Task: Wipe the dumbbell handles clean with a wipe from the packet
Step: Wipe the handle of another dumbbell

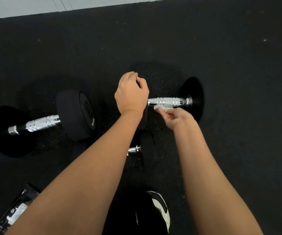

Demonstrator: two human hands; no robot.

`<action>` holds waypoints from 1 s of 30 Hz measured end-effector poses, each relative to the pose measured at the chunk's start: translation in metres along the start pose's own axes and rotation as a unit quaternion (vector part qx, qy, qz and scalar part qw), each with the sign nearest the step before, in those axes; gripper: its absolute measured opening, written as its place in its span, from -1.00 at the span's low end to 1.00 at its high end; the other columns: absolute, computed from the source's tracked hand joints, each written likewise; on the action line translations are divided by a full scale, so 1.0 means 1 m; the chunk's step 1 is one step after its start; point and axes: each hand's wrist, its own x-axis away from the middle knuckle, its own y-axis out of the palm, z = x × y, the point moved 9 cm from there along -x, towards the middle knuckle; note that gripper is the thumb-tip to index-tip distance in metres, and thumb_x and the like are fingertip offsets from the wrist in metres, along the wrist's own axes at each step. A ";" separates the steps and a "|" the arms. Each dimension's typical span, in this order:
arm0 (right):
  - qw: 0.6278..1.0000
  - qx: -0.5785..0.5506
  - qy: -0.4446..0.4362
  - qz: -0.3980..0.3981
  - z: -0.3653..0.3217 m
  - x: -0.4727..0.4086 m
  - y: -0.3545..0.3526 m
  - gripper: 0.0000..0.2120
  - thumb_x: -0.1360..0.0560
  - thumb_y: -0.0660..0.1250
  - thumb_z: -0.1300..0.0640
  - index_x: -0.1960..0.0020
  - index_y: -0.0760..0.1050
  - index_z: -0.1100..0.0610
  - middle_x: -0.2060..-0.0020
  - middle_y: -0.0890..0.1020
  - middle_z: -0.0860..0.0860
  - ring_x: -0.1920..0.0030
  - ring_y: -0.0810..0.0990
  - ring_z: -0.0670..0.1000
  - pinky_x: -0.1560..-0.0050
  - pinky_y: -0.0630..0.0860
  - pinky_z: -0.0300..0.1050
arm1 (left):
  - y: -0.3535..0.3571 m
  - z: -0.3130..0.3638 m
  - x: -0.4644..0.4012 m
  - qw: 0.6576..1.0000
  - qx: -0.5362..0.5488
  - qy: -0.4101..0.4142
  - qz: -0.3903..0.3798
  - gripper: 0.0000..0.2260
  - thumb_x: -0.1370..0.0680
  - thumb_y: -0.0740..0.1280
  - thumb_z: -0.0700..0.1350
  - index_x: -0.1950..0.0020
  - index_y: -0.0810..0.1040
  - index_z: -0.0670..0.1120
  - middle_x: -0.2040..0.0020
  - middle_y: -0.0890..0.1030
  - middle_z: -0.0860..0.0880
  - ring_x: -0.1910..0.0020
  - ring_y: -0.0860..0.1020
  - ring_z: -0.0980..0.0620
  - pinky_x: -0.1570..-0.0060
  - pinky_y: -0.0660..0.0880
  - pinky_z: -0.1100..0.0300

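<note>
Right, floor (pixel 221 39) is black rubber, two dumbbells lying on it: left dumbbell (pixel 40 123) untouched, right dumbbell (pixel 170 101) between my hands. My left hand (pixel 131 92) curls over its near head, steadying it. My right hand (pixel 175 118) pinches the wipe (pixel 160 108), touching the handle's underside. Risk: the dumbbell rolls if my left hand eases, or the small crumpled wipe slips free and misses the knurling. Packet (pixel 16 211) lies near my left elbow, bottom left.
</note>
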 end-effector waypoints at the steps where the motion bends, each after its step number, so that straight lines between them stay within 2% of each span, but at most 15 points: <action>1: 1.000 0.017 -0.009 0.010 0.002 0.000 0.002 -0.63 -0.53 0.10 0.46 -0.33 0.29 0.42 -0.23 0.47 0.35 -0.16 0.55 0.26 0.29 0.61 -0.07 | 0.000 0.000 0.000 1.000 0.000 0.000 0.001 -0.71 -0.56 0.14 -0.11 -0.15 0.59 -0.12 -0.20 0.57 0.03 -0.16 0.54 0.07 -0.06 0.47 0.15; 6: 0.998 0.057 -0.016 -0.015 -0.001 0.027 0.015 -0.68 -0.55 0.05 0.48 -0.29 0.30 0.44 -0.21 0.49 0.34 -0.21 0.52 0.27 -0.10 0.53 -0.14 | 0.000 0.000 -0.001 1.000 -0.001 -0.003 0.000 -0.71 -0.56 0.14 -0.11 -0.15 0.59 -0.12 -0.20 0.57 0.03 -0.17 0.53 0.08 -0.07 0.45 0.17; 8: 0.993 0.083 -0.080 -0.021 -0.019 0.035 0.010 -0.75 -0.52 0.08 0.49 -0.16 0.40 0.41 -0.17 0.52 0.32 -0.15 0.56 0.26 0.02 0.59 -0.10 | -0.001 0.000 -0.001 1.000 -0.001 -0.003 0.002 -0.71 -0.57 0.14 -0.11 -0.15 0.59 -0.11 -0.19 0.57 0.04 -0.17 0.53 0.08 -0.05 0.44 0.21; 9: 0.976 0.148 -0.162 0.002 -0.034 0.040 0.005 -0.80 -0.52 0.12 0.47 -0.06 0.45 0.35 -0.11 0.56 0.27 -0.08 0.59 0.22 0.07 0.62 -0.08 | -0.001 0.000 0.000 1.000 0.000 -0.003 0.002 -0.71 -0.57 0.14 -0.11 -0.15 0.59 -0.12 -0.19 0.57 0.04 -0.17 0.53 0.09 -0.05 0.44 0.21; 10: 0.924 0.258 -0.280 0.040 -0.054 0.050 0.002 -0.84 -0.52 0.17 0.42 0.01 0.50 0.29 0.01 0.60 0.19 0.01 0.62 0.14 0.08 0.62 -0.09 | -0.001 0.000 0.000 1.000 0.002 -0.002 0.002 -0.71 -0.56 0.14 -0.11 -0.15 0.59 -0.12 -0.19 0.57 0.03 -0.17 0.53 0.08 -0.06 0.44 0.20; 12: 0.693 0.493 -0.517 0.099 -0.075 0.079 0.020 -0.82 -0.55 0.21 0.29 0.02 0.59 0.22 0.24 0.60 0.08 0.19 0.59 0.03 0.10 0.53 -0.17 | -0.002 0.000 0.001 1.000 0.003 -0.001 0.004 -0.72 -0.56 0.15 -0.11 -0.14 0.60 -0.12 -0.19 0.58 0.03 -0.16 0.54 0.08 -0.05 0.45 0.18; 13: 0.589 0.562 -0.574 0.091 -0.069 0.083 0.033 -0.80 -0.55 0.20 0.28 -0.02 0.59 0.21 0.22 0.61 0.11 0.15 0.60 0.04 0.05 0.48 -0.17 | -0.002 0.000 0.001 1.000 0.003 0.000 0.005 -0.72 -0.56 0.15 -0.12 -0.14 0.60 -0.12 -0.19 0.58 0.03 -0.16 0.54 0.07 -0.05 0.45 0.18; 14: 0.519 0.619 -0.585 0.068 -0.056 0.075 0.044 -0.77 -0.54 0.18 0.33 -0.09 0.57 0.21 0.08 0.63 0.14 -0.02 0.60 0.08 -0.07 0.45 -0.15 | -0.003 0.000 0.001 1.000 0.001 0.001 0.007 -0.72 -0.56 0.15 -0.12 -0.14 0.60 -0.12 -0.18 0.58 0.02 -0.15 0.54 0.07 -0.04 0.44 0.19; 16: 0.446 0.699 -0.558 0.029 -0.030 0.053 0.055 -0.64 -0.52 0.14 0.43 -0.25 0.47 0.24 -0.25 0.52 0.14 -0.36 0.40 0.13 -0.31 0.33 -0.08 | -0.002 0.001 0.001 1.000 -0.008 0.002 0.007 -0.72 -0.56 0.15 -0.11 -0.15 0.59 -0.11 -0.19 0.57 0.03 -0.16 0.53 0.08 -0.03 0.41 0.23; 18: 0.418 0.716 -0.559 -0.012 -0.017 0.048 0.056 -0.59 -0.49 0.13 0.47 -0.30 0.43 0.27 -0.33 0.45 0.15 -0.42 0.30 0.17 -0.39 0.24 -0.04 | -0.001 0.000 0.000 1.000 -0.014 0.000 0.007 -0.71 -0.57 0.14 -0.10 -0.16 0.58 -0.10 -0.20 0.57 0.04 -0.17 0.53 0.10 -0.02 0.40 0.26; 21: 0.395 0.707 -0.581 -0.080 -0.023 0.057 0.044 -0.57 -0.48 0.16 0.41 -0.33 0.42 0.24 -0.34 0.45 0.15 -0.38 0.35 0.19 -0.42 0.16 -0.01 | -0.001 0.000 0.001 1.000 -0.017 0.004 0.004 -0.71 -0.57 0.14 -0.10 -0.18 0.58 -0.10 -0.21 0.56 0.04 -0.18 0.52 0.10 -0.03 0.39 0.28; 24: 0.390 0.710 -0.586 -0.031 -0.040 0.053 0.043 -0.57 -0.39 0.22 0.49 -0.23 0.51 0.28 -0.24 0.53 0.19 -0.28 0.47 0.24 -0.35 0.24 0.06 | 0.000 0.000 0.002 1.000 -0.021 0.006 0.002 -0.71 -0.58 0.14 -0.09 -0.19 0.57 -0.09 -0.22 0.56 0.04 -0.19 0.51 0.11 -0.06 0.42 0.24; 26: 0.403 0.728 -0.554 -0.029 -0.030 0.053 0.059 -0.60 -0.45 0.17 0.48 -0.26 0.47 0.31 -0.32 0.46 0.19 -0.37 0.37 0.21 -0.42 0.15 -0.06 | -0.001 0.000 0.001 1.000 -0.020 0.002 0.002 -0.71 -0.57 0.14 -0.09 -0.18 0.57 -0.09 -0.22 0.56 0.04 -0.19 0.52 0.10 -0.07 0.43 0.22; 28: 0.383 0.743 -0.544 -0.080 -0.007 0.057 0.075 -0.57 -0.51 0.11 0.42 -0.37 0.35 0.29 -0.42 0.33 0.15 -0.47 0.21 0.14 -0.46 -0.01 -0.16 | 0.000 -0.001 0.000 1.000 -0.019 -0.002 0.001 -0.71 -0.57 0.14 -0.09 -0.19 0.57 -0.09 -0.22 0.56 0.04 -0.18 0.52 0.09 -0.08 0.45 0.20; 30: 0.344 0.746 -0.555 -0.129 0.005 0.068 0.075 -0.51 -0.48 0.13 0.45 -0.40 0.31 0.29 -0.42 0.32 0.17 -0.46 0.23 0.16 -0.44 -0.02 -0.18 | 0.000 -0.001 0.000 1.000 -0.022 -0.001 0.003 -0.71 -0.58 0.14 -0.08 -0.19 0.57 -0.08 -0.23 0.56 0.04 -0.18 0.52 0.10 -0.08 0.45 0.21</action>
